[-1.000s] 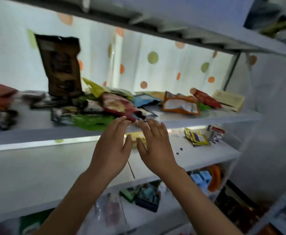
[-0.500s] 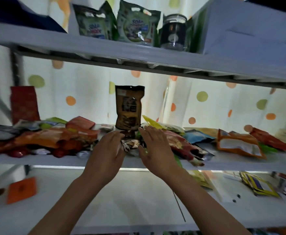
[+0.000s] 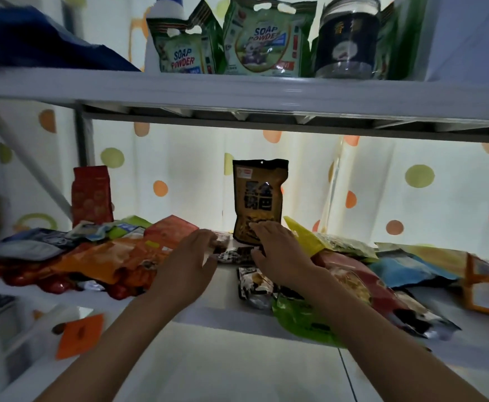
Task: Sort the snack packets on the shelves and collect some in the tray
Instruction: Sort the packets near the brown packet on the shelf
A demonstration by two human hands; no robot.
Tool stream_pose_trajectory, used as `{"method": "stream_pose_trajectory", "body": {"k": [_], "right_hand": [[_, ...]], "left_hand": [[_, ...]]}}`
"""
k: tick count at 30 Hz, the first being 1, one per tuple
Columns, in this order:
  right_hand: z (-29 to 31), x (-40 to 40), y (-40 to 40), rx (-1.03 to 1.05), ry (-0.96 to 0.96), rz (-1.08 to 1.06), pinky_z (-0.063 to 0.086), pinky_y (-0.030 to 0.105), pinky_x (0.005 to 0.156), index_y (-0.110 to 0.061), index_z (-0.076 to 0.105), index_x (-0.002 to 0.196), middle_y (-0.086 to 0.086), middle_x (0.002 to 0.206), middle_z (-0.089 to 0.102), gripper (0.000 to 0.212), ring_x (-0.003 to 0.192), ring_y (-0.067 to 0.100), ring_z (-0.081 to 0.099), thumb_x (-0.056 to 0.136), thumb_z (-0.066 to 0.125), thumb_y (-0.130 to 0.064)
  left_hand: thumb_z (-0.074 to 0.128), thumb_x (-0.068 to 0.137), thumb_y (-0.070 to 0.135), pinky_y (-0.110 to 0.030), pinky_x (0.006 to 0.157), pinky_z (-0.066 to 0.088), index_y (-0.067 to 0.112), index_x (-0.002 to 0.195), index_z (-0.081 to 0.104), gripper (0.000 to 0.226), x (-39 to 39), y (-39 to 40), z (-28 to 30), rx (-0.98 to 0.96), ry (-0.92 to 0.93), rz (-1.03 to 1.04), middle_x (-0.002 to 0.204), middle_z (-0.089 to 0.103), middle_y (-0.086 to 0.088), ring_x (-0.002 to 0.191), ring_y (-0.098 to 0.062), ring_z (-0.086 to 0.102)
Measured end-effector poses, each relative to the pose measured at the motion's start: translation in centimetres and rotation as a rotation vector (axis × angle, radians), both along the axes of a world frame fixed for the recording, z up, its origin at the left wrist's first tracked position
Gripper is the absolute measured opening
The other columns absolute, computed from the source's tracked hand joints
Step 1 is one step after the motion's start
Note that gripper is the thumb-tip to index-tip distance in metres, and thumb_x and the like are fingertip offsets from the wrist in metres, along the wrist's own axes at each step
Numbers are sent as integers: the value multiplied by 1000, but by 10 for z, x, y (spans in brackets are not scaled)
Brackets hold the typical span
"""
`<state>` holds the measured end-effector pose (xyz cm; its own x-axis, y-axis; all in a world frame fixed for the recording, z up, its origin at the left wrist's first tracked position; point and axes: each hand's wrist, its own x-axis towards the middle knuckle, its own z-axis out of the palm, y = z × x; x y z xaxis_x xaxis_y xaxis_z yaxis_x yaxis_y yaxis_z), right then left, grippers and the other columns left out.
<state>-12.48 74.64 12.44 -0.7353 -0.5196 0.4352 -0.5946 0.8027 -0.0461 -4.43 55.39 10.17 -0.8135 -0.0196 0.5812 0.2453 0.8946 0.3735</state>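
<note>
Both my hands are up on the middle shelf (image 3: 228, 288), in front of the upright brown pouch (image 3: 259, 198). My left hand (image 3: 188, 265) has loose fingers, holding nothing. My right hand (image 3: 281, 256) is spread over small dark packets (image 3: 234, 255) just below the pouch (actual grip unclear). Snack packets are piled either side of the pouch.
</note>
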Motion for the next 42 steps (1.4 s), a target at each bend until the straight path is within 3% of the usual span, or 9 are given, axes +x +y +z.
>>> {"method": "stream_pose_trajectory", "body": {"k": [5, 9, 14, 18, 23, 27, 32, 34, 42], "right_hand": [[6, -51, -18, 95, -245, 72, 33, 40, 114, -23, 23, 154, 4, 159, 29, 67, 143, 26, 31, 95, 54, -35], [11, -79, -47, 144, -299, 93, 37, 41, 111, -21, 23, 154, 7, 156, 33, 71, 140, 27, 37, 93, 58, -32], [10, -113, -93, 234, -363, 31, 42, 36, 105, -17, 29, 152, 10, 151, 41, 72, 134, 28, 43, 90, 64, -26], [-2, -135, -125, 206, -449, -57, 40, 32, 104, -15, 30, 152, 10, 151, 41, 75, 135, 28, 43, 89, 67, -32], [-16, -167, -162, 147, -414, -163, 44, 32, 97, -16, 47, 139, 7, 140, 53, 59, 127, 27, 52, 90, 63, -45], [-37, -184, -179, 170, -416, -225, 48, 35, 98, -20, 44, 142, 6, 140, 53, 62, 126, 28, 52, 85, 66, -31], [-48, -188, -190, 354, -250, -214, 48, 38, 90, -10, 53, 129, 14, 125, 60, 37, 114, 33, 58, 92, 54, -16], [-48, -188, -194, 404, -208, -201, 49, 39, 92, -7, 55, 129, 15, 124, 62, 37, 112, 33, 60, 93, 48, -9], [-52, -182, -185, 421, -39, -145, 49, 40, 91, -5, 62, 114, 15, 116, 65, 28, 108, 33, 62, 94, 43, -5]], "left_hand": [[54, 94, 24, -31, 96, 39, 17, 133, 49, 40, -34, -22, 19, -170, 4, 46, 134, 52, -2, 123, -22, 48], [53, 94, 26, -29, 94, 38, 18, 137, 47, 44, -55, -41, 23, -300, -42, 48, 135, 50, -1, 121, -20, 47], [52, 94, 36, -33, 100, 40, 27, 136, 45, 44, -87, -87, 31, -324, -155, -40, 138, 47, 7, 123, -15, 47], [53, 94, 38, -36, 102, 41, 27, 133, 47, 41, -112, -120, 36, -329, -185, -103, 139, 49, 8, 120, -19, 51], [55, 93, 34, -34, 100, 43, 25, 130, 50, 38, -137, -161, 40, -301, -149, -203, 138, 49, 8, 119, -15, 51], [52, 95, 38, -29, 101, 41, 27, 133, 47, 39, -148, -186, 37, -280, -111, -263, 140, 47, 12, 123, -10, 47], [53, 95, 37, -30, 101, 41, 28, 130, 49, 37, -152, -198, 36, -238, -98, -295, 138, 47, 12, 123, -10, 48], [54, 95, 36, -32, 102, 41, 27, 131, 49, 37, -151, -198, 38, -229, -98, -265, 141, 46, 11, 125, -13, 47], [55, 95, 34, -31, 100, 42, 27, 128, 51, 34, -141, -191, 40, -213, -134, -225, 138, 49, 10, 117, -13, 53]]}}
